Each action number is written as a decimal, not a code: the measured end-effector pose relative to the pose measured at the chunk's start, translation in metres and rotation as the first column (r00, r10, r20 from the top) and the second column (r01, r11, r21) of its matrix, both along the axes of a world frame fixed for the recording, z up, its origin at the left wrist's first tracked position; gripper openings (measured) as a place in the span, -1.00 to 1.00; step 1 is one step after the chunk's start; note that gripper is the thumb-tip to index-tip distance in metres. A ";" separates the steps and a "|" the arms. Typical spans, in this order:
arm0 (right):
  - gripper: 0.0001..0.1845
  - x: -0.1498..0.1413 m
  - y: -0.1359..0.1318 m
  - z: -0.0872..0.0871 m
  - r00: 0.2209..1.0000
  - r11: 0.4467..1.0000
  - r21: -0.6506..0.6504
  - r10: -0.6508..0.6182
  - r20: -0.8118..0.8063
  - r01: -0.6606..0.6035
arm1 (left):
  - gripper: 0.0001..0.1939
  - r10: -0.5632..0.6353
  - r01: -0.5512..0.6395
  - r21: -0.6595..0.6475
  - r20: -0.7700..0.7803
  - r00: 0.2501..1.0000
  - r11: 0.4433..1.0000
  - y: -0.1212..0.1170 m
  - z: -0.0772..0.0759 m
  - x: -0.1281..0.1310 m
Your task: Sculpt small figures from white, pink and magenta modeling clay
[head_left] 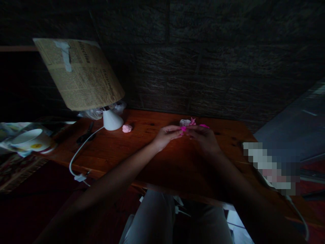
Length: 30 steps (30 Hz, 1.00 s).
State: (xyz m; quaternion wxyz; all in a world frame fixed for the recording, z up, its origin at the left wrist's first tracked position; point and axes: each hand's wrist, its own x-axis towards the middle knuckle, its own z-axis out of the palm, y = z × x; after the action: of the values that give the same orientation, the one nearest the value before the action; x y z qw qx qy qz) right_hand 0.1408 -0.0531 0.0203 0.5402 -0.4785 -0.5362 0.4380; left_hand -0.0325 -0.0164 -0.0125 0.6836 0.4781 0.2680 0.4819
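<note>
Left hand (166, 135): fingertips pinched on small bright pink piece (183, 128), held just above wooden table (142, 149).
Right hand (203, 137): fingertips closed on same piece from 3 o'clock side; hands meeting tip to tip, neither nearer.
Pink piece: between both pinches, long axis seemingly 9-to-3, though too dim and small to settle; further pink strip (204, 126) showing past right knuckles at 1 o'clock.
Pale wad with pink bits (186, 122): on table just beyond fingertips, 12 o'clock.
Pale pink lump (127, 128): 9 o'clock, well apart, beside white lamp base (112, 120).
Newspaper lampshade (78, 73): 10 o'clock.
Scissors (86, 134), white cord (81, 149), cup (31, 139): far left.
</note>
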 end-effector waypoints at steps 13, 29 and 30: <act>-0.68 0.002 0.000 -0.001 0.999 0.998 0.022 0.052 0.011 -0.053 | -0.58 0.059 -0.060 -0.009 -0.019 0.998 0.998 0.000 0.003 -0.001; -0.63 -0.003 0.002 -0.007 0.999 0.999 0.051 -0.003 0.053 0.000 | -0.59 0.079 -0.078 0.022 -0.044 0.996 0.997 -0.002 0.004 -0.001; -0.61 -0.003 0.003 -0.007 0.999 0.999 0.051 -0.003 0.049 0.001 | -0.59 0.078 -0.077 0.024 -0.043 0.996 0.997 -0.002 0.004 -0.001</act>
State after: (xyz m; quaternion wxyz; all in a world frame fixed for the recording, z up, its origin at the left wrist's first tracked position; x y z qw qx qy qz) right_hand 0.1378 -0.0505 0.0133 0.5392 -0.4758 -0.5598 0.4117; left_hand -0.0335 -0.0187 -0.0089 0.6531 0.4854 0.2956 0.5004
